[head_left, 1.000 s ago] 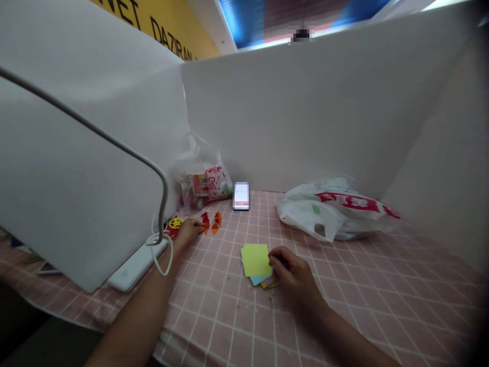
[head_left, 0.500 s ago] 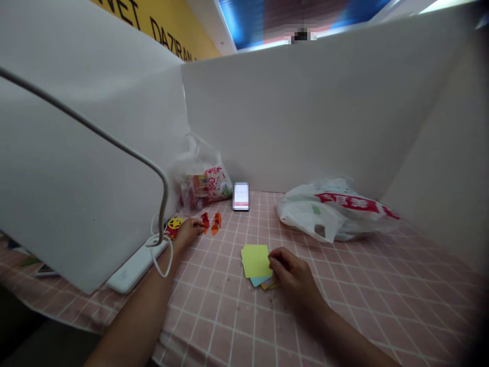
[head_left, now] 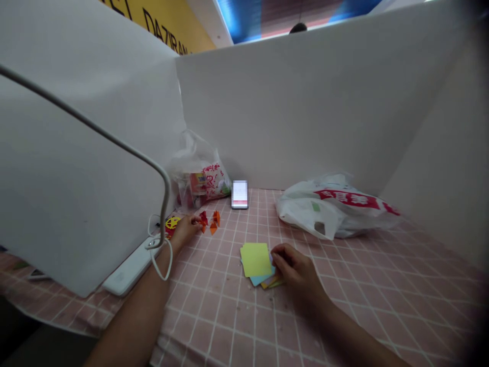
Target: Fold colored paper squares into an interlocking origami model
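Note:
My left hand (head_left: 186, 229) reaches to the far left of the table, its fingertips pinched at the edge of some red and orange folded paper pieces (head_left: 214, 223). Whether it grips one of them is too small to tell. A yellow cut-out shape (head_left: 172, 223) on something red lies just behind that wrist. Near the middle, a fanned stack of coloured square papers has a yellow-green sheet (head_left: 255, 260) on top, with blue and orange edges showing below. Beside its right edge is my right hand (head_left: 296, 265), thumb and forefinger close together; nothing can be made out between them.
A phone (head_left: 240, 194) stands upright at the back. Plastic bags lie at the back left (head_left: 206, 178) and back right (head_left: 336, 206). A white power strip (head_left: 128, 270) with a looped cable is at the left, under a grey bent rod (head_left: 114, 140). White panels surround the checked tablecloth (head_left: 225, 326).
The view has shifted slightly. My right hand has moved a little right, away from the top sheet's edge. My left hand remains at the folded papers.

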Demonstrator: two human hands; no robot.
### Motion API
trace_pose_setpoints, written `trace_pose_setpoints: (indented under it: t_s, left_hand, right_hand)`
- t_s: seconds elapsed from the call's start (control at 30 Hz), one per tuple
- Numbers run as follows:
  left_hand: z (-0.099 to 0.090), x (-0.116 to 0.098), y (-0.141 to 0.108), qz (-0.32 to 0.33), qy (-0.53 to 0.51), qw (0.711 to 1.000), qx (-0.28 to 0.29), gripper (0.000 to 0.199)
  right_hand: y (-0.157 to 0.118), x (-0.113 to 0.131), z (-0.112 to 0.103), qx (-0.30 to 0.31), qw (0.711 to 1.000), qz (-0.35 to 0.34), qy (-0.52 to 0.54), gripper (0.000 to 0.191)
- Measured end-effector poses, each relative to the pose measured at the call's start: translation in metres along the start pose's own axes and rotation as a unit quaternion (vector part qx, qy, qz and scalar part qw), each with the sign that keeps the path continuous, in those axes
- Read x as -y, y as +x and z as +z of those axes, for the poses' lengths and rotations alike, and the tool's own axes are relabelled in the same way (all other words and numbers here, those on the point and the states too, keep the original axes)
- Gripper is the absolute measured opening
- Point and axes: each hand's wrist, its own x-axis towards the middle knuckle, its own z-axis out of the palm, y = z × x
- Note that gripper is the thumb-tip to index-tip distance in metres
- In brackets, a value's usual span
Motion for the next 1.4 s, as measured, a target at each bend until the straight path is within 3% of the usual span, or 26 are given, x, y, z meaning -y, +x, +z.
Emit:
trace_pose_setpoints:
  t_s: [0.37, 0.67, 0.8, 0.9, 1.0, 1.07, 1.17, 1.27, 1.33, 1.4]
  left_hand:
    - [0.001, -0.009, -0.002, 0.055, 0.115, 0.991, 0.035, 0.011]
    - [0.005, -0.010, -0.003, 0.061, 0.126, 0.990, 0.034, 0.012]
    - [0.000, -0.019, -0.003, 0.068, 0.120, 0.991, 0.003, 0.016]
    - [-0.004, -0.034, -0.007, 0.088, 0.111, 0.989, -0.043, 0.017]
    - [-0.002, -0.055, -0.016, 0.118, 0.087, 0.987, -0.068, 0.020]
    - [0.006, -0.070, -0.026, 0.150, 0.060, 0.986, -0.045, 0.020]
    - [0.026, -0.091, -0.043, 0.202, 0.019, 0.978, 0.045, 0.016]
    - [0.048, -0.105, -0.063, 0.248, -0.005, 0.956, 0.156, 0.013]
    - [0.061, -0.111, -0.075, 0.273, -0.016, 0.933, 0.232, 0.027]
    - [0.068, -0.115, -0.083, 0.266, -0.011, 0.932, 0.248, 0.032]
  right_hand:
    - [0.001, 0.001, 0.001, 0.010, 1.000, -0.003, -0.008, 0.015]
    - [0.001, 0.000, 0.000, 0.010, 1.000, -0.015, -0.010, 0.015]
    - [0.002, -0.001, -0.003, -0.007, 1.000, -0.011, -0.017, 0.015]
    - [0.008, -0.003, -0.007, -0.035, 0.995, -0.046, -0.081, 0.013]
    - [0.013, -0.006, -0.010, -0.006, 0.983, -0.087, -0.163, 0.010]
    - [0.014, -0.007, -0.010, 0.037, 0.973, -0.102, -0.203, 0.017]
    - [0.014, -0.008, -0.008, 0.112, 0.954, -0.096, -0.262, 0.025]
    - [0.014, -0.007, -0.008, 0.114, 0.948, -0.086, -0.284, 0.028]
    - [0.014, -0.007, -0.009, 0.117, 0.946, -0.081, -0.290, 0.027]
    - [0.015, -0.007, -0.010, 0.119, 0.945, -0.081, -0.295, 0.026]
